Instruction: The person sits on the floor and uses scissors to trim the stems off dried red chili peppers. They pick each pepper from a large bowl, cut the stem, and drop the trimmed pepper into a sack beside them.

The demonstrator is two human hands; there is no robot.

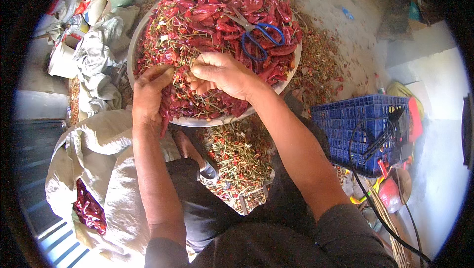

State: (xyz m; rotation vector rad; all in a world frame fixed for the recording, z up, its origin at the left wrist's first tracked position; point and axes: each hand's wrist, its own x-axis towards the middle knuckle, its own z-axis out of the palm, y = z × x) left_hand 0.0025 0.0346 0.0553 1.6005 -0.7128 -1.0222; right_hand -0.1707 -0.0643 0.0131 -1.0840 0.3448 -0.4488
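A wide metal basin [132, 60] is heaped with dried red chili peppers [207, 10], with many stems and broken bits among them on the left side. Over its near left rim, my left hand [150, 92] is curled around a dried red chili [164, 116] that hangs down past the palm. Close by, my right hand [218, 73] hovers above the heap with its fingers bent together; whether a small piece sits between the fingertips is unclear. Scissors with blue handles [259, 38] lie partly spread on the peppers beyond my right hand.
A woven sack [114, 179] with red chilies [89, 208] in its opening stands at the left. Stems and scraps [240, 160] cover the floor between my legs. At the right is a blue plastic crate [355, 131] with a black cable [364, 190]. A white bucket [63, 60] stands at far left.
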